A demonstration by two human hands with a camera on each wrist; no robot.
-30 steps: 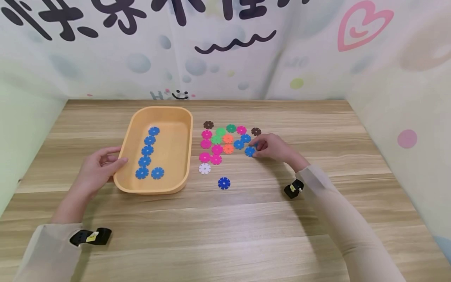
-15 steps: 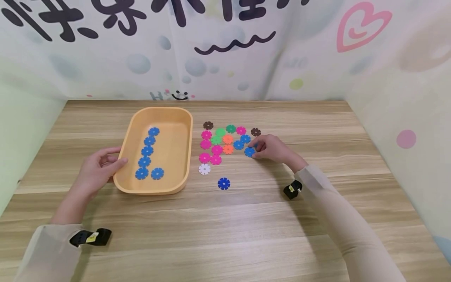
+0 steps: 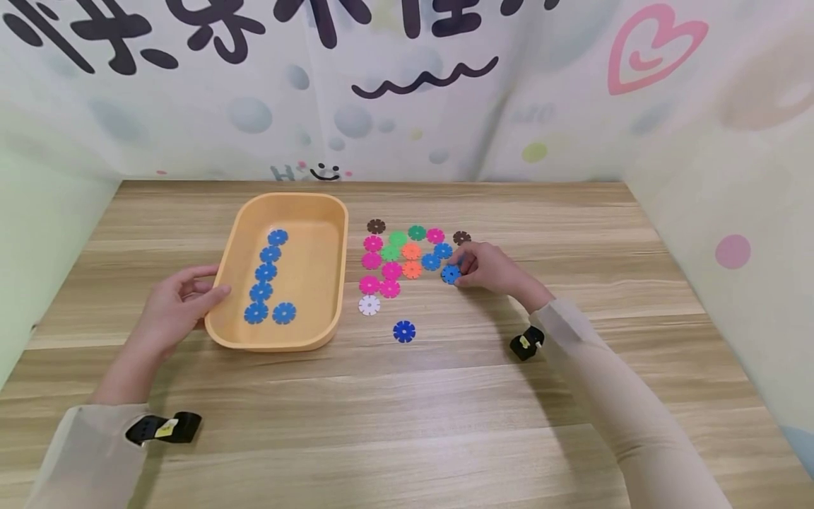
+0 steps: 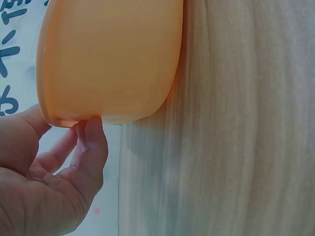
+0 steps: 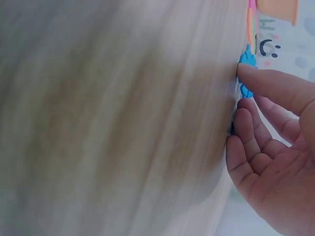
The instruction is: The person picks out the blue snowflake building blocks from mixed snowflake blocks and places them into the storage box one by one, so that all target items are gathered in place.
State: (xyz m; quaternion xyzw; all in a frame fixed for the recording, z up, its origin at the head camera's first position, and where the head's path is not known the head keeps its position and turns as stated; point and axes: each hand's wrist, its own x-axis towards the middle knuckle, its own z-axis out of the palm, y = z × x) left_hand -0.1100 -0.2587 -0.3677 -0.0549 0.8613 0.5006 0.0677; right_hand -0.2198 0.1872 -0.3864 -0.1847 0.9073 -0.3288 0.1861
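In the head view, my left hand (image 3: pixel 174 307) grips the left rim of an orange plastic tray (image 3: pixel 318 283), thumb over the edge and fingers outside. The left wrist view shows the fingertips against the tray's wall (image 4: pixel 113 64). Blue snowflake discs (image 3: pixel 261 291) lie in a column inside it, with one more disc (image 3: pixel 284 313) beside the lowest. Right of the tray, my right hand (image 3: pixel 492 267) pinches a blue snowflake disc (image 3: pixel 450 274) close over the table, its thumb at the disc's near edge. The fingers partly hide another bit of blue behind.
Pink discs (image 3: pixel 391 270), orange discs (image 3: pixel 411 269), green discs (image 3: pixel 398 238) and brown discs (image 3: pixel 376 226) cluster between tray and right hand. A white disc (image 3: pixel 369 305) and a dark blue disc (image 3: pixel 403 331) lie nearer. A printed cloth (image 3: pixel 407 127) hangs behind the wooden table (image 3: pixel 407 424).
At the right fingertips the blue snowflake disc now shows a darker edge beneath it. Both hands and the tray stay in nearly the same place.
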